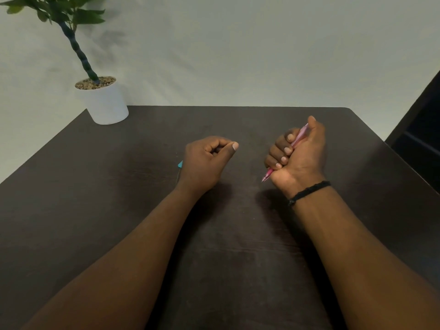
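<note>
Spreading across most of the view, a dark wood-grain bench (pixel 238 246) meets a plain pale wall. A potted plant (pixel 104 103) in a white pot stands on the bench's far left corner, and dark furniture (pixel 421 144) edges in at the right.

The right hand (pixel 297 156), with a black band (pixel 309 191) on its wrist, is closed in a fist round a pink pen (pixel 268 173) and held above the middle of the bench. The pen's long axis runs on a slant: the tip points down and left toward the bench, and the other end rises to the far right beside the thumb. Any print on the barrel is too small to read.

The left hand (pixel 204 163) is curled into a loose fist with nothing seen in it. A small teal thing (pixel 180 164) peeks out at its outer edge, mostly hidden.
</note>
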